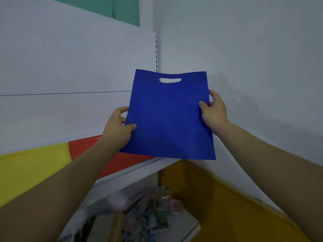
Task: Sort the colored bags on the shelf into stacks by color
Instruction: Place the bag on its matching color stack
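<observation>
Blue bag (168,117): held up flat before the corner where back panel meets side wall, face toward the camera, oval handle hole at the top, tilted a little so the lower right corner hangs lowest; lifted clear of the bags lying on the shelf, bottom edge crossing the shelf's front lip in this view.
Left hand (118,130): pinching the bag's left edge about halfway down, thumb pressed on the front face, fingers curled round behind the cloth.
Right hand (214,112): pinching the right edge a little higher up, thumb on the front, fingers wrapped behind the edge.
Red bag (82,147): lying flat on the shelf under the left forearm, handle hole toward the back panel, right end hidden behind the blue bag.
Yellow bag (31,168): lying flat just left of the red one; touching or overlapping, cannot tell which.
Shelf (139,170): white, running from the left to the corner, bearing the red and yellow bags.
Back panel (61,75): white, with a thin horizontal seam.
Slotted upright (156,53): at the panel's right end, in the corner.
Side wall (244,49): pale and plain.
Green panel (104,7): above the back panel, at the top.
Yellow board (218,198): slanting along the foot of the side wall, below the blue bag.
Floral packs (153,206): blurred, on the level beneath the shelf; kind unclear.
</observation>
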